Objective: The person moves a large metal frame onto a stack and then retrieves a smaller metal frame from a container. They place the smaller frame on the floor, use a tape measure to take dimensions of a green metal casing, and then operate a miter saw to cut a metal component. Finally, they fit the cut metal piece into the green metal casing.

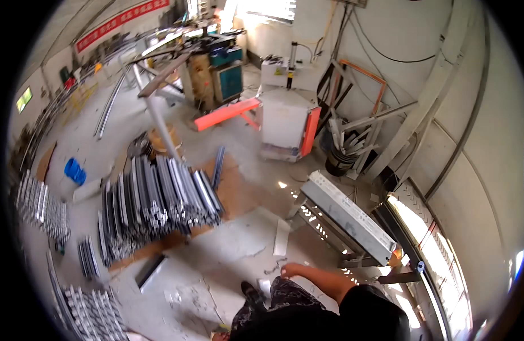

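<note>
My right hand [288, 269] hangs low beside my leg in patterned trousers [285, 304], its forearm reaching out from a black sleeve [370, 307]. The fingers point down and look loosely curled, and nothing shows in them. Nearest to the hand are small metal scraps [273, 266] on the concrete floor and a short white strip [282, 236]. My dark shoe [252, 292] stands just left of the hand. My left hand is out of view.
A big pile of aluminium profiles [159, 199] lies on cardboard [242, 190] ahead left, with more bundles at the left [43, 210] and lower left [91, 312]. A long grey box on a stand [347, 216] is to the right. A white machine [285, 116] and a black bucket of offcuts [339, 162] stand beyond.
</note>
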Tool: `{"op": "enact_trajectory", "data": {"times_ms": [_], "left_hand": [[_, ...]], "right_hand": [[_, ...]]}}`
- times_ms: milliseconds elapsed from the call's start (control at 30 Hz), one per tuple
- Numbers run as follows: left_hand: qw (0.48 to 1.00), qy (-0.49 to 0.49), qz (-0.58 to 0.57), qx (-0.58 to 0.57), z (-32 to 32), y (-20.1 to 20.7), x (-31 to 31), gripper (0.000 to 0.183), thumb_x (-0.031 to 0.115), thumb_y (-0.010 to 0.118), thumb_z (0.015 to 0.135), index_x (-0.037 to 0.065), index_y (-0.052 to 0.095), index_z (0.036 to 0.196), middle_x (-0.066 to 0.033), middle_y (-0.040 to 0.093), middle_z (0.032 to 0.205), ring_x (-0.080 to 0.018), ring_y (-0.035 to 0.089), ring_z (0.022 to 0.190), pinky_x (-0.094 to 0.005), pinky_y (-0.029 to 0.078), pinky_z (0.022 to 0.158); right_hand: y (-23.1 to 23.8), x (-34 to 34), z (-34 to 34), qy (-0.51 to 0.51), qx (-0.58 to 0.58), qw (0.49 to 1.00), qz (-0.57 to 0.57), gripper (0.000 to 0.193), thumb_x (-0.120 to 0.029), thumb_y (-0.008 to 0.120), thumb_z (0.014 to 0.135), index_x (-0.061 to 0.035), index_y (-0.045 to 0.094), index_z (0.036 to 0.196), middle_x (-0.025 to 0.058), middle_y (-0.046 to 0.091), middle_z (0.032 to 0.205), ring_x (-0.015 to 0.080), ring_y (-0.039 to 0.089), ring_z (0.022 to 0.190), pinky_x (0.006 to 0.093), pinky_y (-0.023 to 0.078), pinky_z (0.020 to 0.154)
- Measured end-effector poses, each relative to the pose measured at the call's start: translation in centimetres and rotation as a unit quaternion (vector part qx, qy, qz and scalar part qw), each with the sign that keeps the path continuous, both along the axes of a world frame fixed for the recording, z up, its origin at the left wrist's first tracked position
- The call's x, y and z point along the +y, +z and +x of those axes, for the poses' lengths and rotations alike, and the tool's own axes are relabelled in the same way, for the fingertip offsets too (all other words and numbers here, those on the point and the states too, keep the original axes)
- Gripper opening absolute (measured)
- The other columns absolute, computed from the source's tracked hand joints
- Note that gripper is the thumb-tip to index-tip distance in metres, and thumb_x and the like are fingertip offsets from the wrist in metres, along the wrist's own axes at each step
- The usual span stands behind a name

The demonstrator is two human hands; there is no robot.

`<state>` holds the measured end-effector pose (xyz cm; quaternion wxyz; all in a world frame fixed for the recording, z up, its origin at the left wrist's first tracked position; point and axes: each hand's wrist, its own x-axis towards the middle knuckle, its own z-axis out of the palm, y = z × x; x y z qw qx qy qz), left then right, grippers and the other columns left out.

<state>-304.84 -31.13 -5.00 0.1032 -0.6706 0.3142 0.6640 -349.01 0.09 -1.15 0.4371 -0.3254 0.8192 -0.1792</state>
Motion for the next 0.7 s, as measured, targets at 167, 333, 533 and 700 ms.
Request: {"op": "enact_trajectory", "data": {"times_ms": [167,333,533,700], "left_hand": [[0.989,0.135,-0.038,0.052,-10.9,-0.8,-16.9,0.015,0.022,0.051,0.088,0.010,0.052,0.080,-0.0071,0.058,0.069,-0.0257,0.056,0.058,-0.0386,0.041,0.044],[0.988,-0.010,-0.120,0.096,-28.4,-1.0,-26.1,0.012,0.016,0.052,0.085,0.008,0.054,0.076,-0.0080,0.059,0.070,-0.0243,0.057,0.058,-0.0357,0.043,0.047],[0.984,-0.130,-0.079,0.087,-49.6,-0.5,-20.3,0.028,0.021,0.053,0.088,0.000,0.054,0.106,-0.0197,0.064,0.097,-0.0329,0.065,0.084,-0.0439,0.054,0.069],[0.896,-0.419,-0.135,0.068,-64.8,3.9,-14.2,0.022,0.022,0.054,0.092,0.004,0.061,0.102,-0.0116,0.068,0.088,-0.0279,0.067,0.079,-0.0414,0.054,0.071]], "right_hand": [[2.8,-0.7,-2.2,-0.309,-0.107,0.943,-0.054,0.032,-0.034,0.065,0.081,-0.0079,0.070,0.099,0.0085,0.072,0.084,0.0181,0.070,0.073,0.0323,0.056,0.070],[3.2,0.9,-8.8,-0.368,-0.010,0.929,0.029,0.030,-0.034,0.062,0.082,-0.0075,0.071,0.093,0.0061,0.071,0.076,0.0169,0.068,0.068,0.0318,0.054,0.066],[3.0,-0.3,-22.6,-0.404,0.062,0.912,-0.025,0.032,-0.036,0.060,0.083,-0.0084,0.071,0.095,0.0085,0.071,0.080,0.0240,0.068,0.076,0.0374,0.053,0.073],[8.9,-2.9,-36.0,-0.376,0.073,0.920,-0.087,0.034,-0.038,0.058,0.084,-0.0118,0.067,0.105,0.0104,0.070,0.095,0.0304,0.066,0.090,0.0410,0.052,0.079]]}}
